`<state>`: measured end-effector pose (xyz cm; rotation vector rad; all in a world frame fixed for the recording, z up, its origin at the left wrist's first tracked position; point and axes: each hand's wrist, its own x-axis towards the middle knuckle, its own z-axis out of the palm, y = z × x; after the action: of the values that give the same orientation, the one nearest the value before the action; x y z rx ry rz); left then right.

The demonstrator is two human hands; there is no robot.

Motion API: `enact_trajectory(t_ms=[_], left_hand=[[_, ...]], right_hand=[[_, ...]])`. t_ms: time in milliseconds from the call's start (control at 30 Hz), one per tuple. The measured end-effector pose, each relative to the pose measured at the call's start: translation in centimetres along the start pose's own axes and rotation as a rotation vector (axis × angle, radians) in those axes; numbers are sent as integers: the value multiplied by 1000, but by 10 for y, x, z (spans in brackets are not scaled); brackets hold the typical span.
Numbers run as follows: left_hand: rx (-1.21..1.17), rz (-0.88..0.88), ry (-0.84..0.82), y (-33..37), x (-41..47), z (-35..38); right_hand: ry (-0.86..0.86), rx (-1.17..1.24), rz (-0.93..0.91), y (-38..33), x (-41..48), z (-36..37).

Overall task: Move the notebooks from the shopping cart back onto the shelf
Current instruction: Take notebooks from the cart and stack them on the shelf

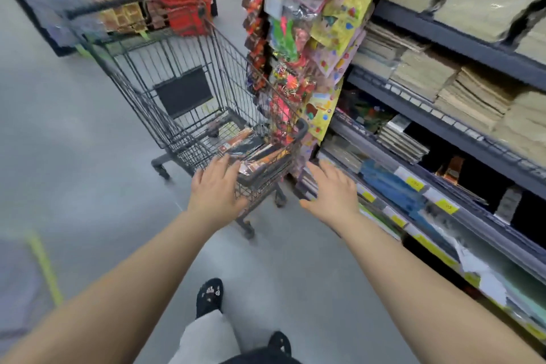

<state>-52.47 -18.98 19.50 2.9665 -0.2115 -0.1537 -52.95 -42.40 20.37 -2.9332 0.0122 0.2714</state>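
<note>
The person is standing in a shop aisle, both bare arms reaching forward. The left hand (217, 186) is hovering at the near end of the shopping cart (177, 53), fingers straight and spread apart, gripping nothing. Its fingertips are lying over the near edge of the notebooks (251, 148), though whether they are touching the covers cannot be told. The right hand (332, 189) is also spread flat with the palm down and fingers apart, holding nothing. It is hanging in the gap between the cart and the shelf (443, 122).

The cart is a grey wire grid basket with a dark plastic rim and a solid dark panel on its folding flap. The notebooks are lying flat in a loose stack at the bottom of its near end, their glossy covers showing black, orange and white.

The shelf is running along the right as dark metal tiers with perforated edge rails and yellow price tags (444, 205). Stacks of brown, paper-covered books (472, 91) are sitting on its upper tiers, and flat blue items (390, 183) are lying on a lower one. Shiny, brightly coloured packets (280, 68) are hanging in a column at the shelf's end, just beside the cart. The floor (74, 142) is looking smooth and grey, and black shoes (209, 292) are showing below.
</note>
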Motion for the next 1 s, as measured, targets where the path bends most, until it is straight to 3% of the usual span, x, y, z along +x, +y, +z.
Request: enact_trajectory(t_ms=[200, 533, 1000], left_hand=[[-35, -49, -16, -83, 14, -17], [26, 30, -67, -215, 76, -45], [-26, 206, -90, -234, 229, -43]], right_hand=[[4, -36, -73, -84, 41, 18], [-7, -7, 8, -205, 112, 48], [-46, 78, 228, -187, 232, 54]])
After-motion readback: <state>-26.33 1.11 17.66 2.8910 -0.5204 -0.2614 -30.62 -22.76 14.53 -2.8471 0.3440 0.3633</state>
